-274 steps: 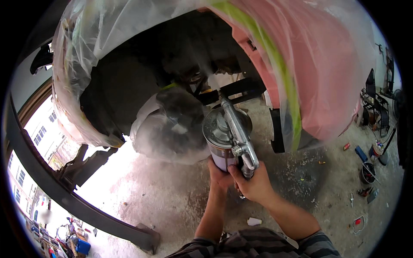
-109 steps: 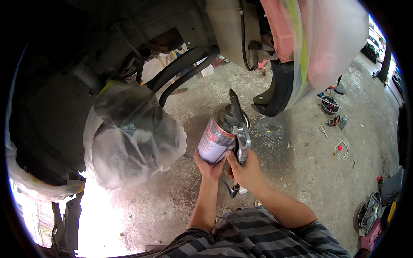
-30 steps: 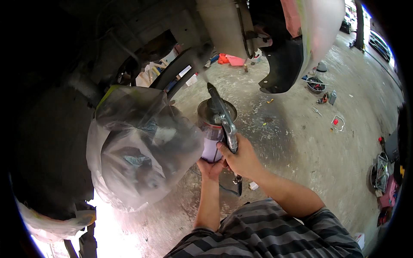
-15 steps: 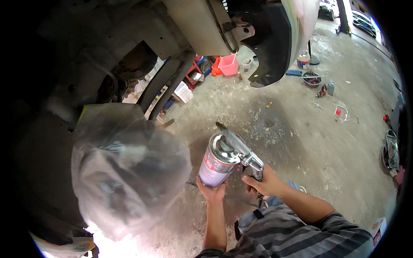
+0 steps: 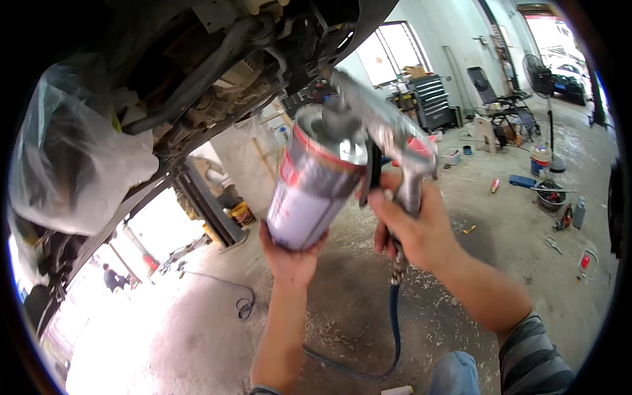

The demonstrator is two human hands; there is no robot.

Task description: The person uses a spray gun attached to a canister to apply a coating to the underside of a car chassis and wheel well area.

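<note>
Lifted now toward the underbody (image 5: 217, 72), our spray gun (image 5: 388, 131) sits clenched in the right hand (image 5: 415, 227), left hand (image 5: 293, 253) cupping its can (image 5: 316, 181), whose tilt risks spillage.

One head-worn fisheye view looks forward and slightly up, close on the raised hands at centre frame, a car underside (image 5: 217, 72) at upper left, the workshop floor (image 5: 500, 217) stretching away right.
</note>
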